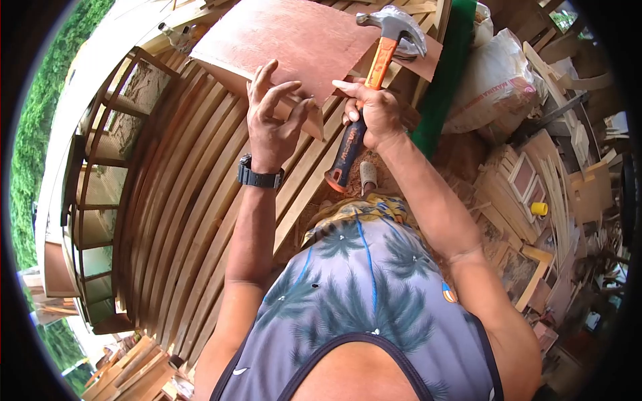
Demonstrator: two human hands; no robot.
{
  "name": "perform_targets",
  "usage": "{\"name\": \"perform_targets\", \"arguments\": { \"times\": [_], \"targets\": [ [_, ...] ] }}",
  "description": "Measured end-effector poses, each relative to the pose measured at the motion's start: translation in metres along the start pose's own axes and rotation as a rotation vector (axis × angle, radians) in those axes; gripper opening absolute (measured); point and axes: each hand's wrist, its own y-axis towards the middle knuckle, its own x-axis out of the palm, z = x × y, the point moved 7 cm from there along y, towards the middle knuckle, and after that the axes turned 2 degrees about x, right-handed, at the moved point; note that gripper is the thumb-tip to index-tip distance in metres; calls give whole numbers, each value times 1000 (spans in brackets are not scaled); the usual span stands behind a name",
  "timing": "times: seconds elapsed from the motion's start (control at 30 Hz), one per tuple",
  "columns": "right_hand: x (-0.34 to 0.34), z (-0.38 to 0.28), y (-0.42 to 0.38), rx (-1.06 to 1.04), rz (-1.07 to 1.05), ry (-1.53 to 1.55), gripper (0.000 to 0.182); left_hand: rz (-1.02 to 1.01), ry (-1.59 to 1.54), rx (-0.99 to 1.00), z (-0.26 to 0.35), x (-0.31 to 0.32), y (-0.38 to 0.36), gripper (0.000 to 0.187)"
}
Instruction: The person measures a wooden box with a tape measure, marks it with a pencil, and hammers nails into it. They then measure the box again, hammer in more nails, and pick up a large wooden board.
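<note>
A claw hammer [380, 63] with an orange and black handle is in my right hand [376, 112], its metal head pointing up and away from me. My fingers wrap round the handle below the orange neck. My left hand [274, 120], with a black watch on the wrist, is raised at the near edge of a reddish plywood piece [287, 43]. Its thumb and index finger are close together and the other fingers are bent apart. Whether something small is between the fingertips cannot be made out. The plywood lies over long wooden strips [200, 147].
A glass bottle [175, 38] lies by the plywood's left corner. White sacks [495, 83] and a green sheet [447, 87] are at the right. Wood scraps and a yellow cup [539, 209] lie at the far right. A slatted frame [103, 160] curves along the left.
</note>
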Motion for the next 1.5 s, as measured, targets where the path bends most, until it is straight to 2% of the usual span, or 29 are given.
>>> {"name": "perform_targets", "arguments": {
  "times": [0.07,0.13,0.2,0.27,0.33,0.43,0.47,0.53,0.63,1.23,1.5],
  "targets": [
    [0,0,3,27,19,12,27,91,-2,-89,0,-1,-6,37],
    [0,-1,4,42,10,0,25,114,69,-60,-3,2,-16,43],
    [0,1,9,64,-40,17,23,135,158,-42,1,6,-25,54],
    [-1,-1,10,57,-42,10,21,86,144,-42,14,11,-33,74],
    [0,-2,11,70,-57,7,21,126,164,-8,15,16,-35,76],
    [3,-6,10,90,-66,7,31,186,261,22,13,21,-36,77],
    [3,-6,11,95,-70,0,31,192,264,15,14,23,-36,77],
    [3,-5,11,119,-111,-38,19,222,320,6,17,25,-35,75],
    [3,-6,11,103,-95,-38,19,242,329,-12,18,28,-35,73],
    [7,-9,10,72,-94,-25,26,287,329,-28,20,29,-36,69],
    [8,-9,9,88,-95,-24,26,285,339,-29,21,27,-37,73]
  ]
}}
